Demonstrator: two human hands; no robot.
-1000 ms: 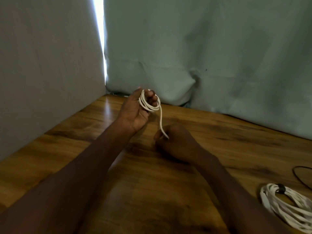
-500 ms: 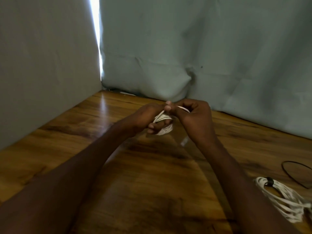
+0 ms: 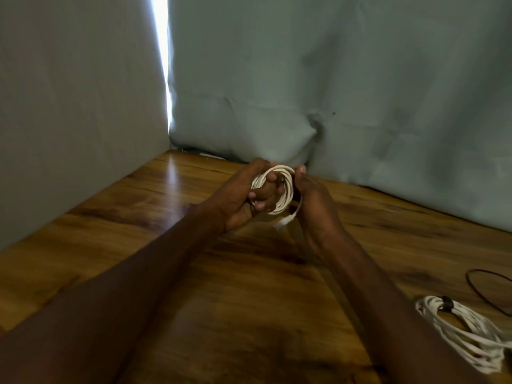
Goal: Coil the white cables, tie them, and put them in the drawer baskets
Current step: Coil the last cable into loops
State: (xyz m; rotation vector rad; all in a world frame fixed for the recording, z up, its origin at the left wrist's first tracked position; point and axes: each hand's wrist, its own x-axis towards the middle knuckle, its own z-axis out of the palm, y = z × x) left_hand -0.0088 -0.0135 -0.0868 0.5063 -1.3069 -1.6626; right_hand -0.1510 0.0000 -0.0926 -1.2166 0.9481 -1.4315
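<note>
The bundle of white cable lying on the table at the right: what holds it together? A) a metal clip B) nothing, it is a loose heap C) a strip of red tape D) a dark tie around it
D: the bundled white cable on the wooden table has a small dark tie wrapped around its strands near one end.

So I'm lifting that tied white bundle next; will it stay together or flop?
The tied bundle is probably floppy: its loops sag unevenly on the table. The dark tie binds only one end, so the loose loops may dangle. It looks light.
</note>
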